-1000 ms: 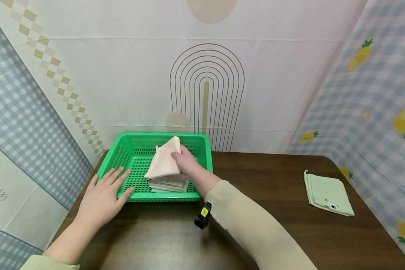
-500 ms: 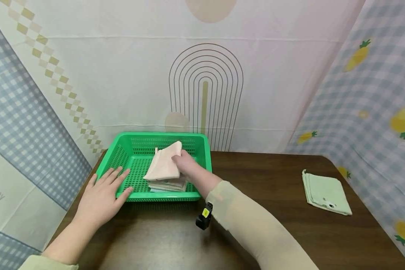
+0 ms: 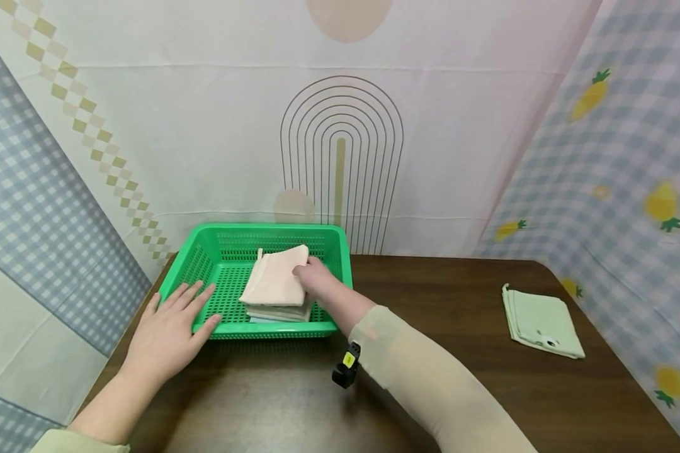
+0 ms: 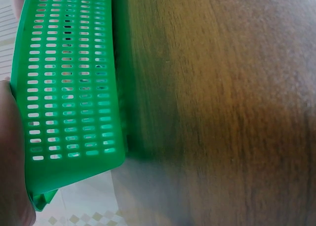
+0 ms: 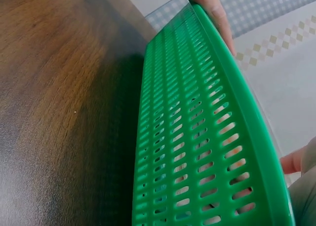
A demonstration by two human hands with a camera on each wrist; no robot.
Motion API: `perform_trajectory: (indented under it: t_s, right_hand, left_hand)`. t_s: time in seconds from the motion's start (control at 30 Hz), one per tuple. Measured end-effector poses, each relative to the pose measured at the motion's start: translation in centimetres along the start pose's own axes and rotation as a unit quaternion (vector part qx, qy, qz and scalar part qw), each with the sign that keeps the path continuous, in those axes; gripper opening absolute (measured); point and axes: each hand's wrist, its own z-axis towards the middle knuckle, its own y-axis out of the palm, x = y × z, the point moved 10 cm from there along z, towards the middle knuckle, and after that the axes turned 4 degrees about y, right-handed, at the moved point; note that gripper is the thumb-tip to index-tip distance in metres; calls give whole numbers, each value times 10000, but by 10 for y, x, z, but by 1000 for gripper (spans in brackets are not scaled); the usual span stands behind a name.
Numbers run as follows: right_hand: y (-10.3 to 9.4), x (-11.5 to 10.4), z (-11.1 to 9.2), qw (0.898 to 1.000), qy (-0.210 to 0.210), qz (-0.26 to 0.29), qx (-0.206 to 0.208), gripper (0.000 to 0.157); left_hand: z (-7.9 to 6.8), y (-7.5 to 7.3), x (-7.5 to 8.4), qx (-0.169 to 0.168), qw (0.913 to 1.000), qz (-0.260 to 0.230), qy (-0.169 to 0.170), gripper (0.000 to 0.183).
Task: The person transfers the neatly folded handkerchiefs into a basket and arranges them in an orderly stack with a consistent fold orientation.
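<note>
My right hand (image 3: 317, 277) pinches the right edge of a folded cream towel (image 3: 276, 277), thumb on top. That towel lies over a stack of folded towels (image 3: 280, 313) inside the green plastic basket (image 3: 204, 228), towards its right side. The fingers beneath the cloth are hidden. With fingers spread and straight, my left hand (image 3: 167, 333) rests on the basket's front left corner. In the left wrist view the basket's slotted wall (image 4: 74, 87) fills the left side, and part of the left hand shows at the edge.
A folded light green towel (image 3: 544, 324) with a small animal face lies on the right of the dark wooden table (image 3: 430, 302). Patterned cloth hangs behind the table and along both sides. A small black camera (image 3: 345, 372) is strapped at the right wrist.
My right hand has lowered the cream towel's raised far right corner, so the towel lies flatter over the stack. The left hand keeps its place on the basket.
</note>
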Motion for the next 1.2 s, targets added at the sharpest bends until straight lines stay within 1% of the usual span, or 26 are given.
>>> perform_trajectory:
  t_s: [0.1,0.3,0.43,0.63,0.77,0.97,1.2]
  right_hand:
    - [-3,1,-2,9999,77,58,56,50]
    - [-6,3,-10,9998,158,-36,77,61]
    - [-8,4,-16,9994,182,-229,203,70]
    - [-10,5,-20,9972,137,-656,341,75]
    - [-12,5,-23,9966,15,-743,362,77]
    - [-15,-1,-29,9951,-361,-791,463,75]
    - [-17,-10,-41,9855,-920,-1282,624,66]
  left_hand:
    - [0,0,0,-2,10000,0,2,67]
    - [1,-1,0,9,10000,2,1,67]
    - [0,-1,0,13,10000,-12,6,67]
    - [-2,-2,-1,16,10000,-21,4,67]
    - [-3,-1,-1,5,10000,-38,-3,66]
    - [-2,2,-1,-8,10000,-28,37,65]
    - [-1,1,0,-50,10000,-21,54,66]
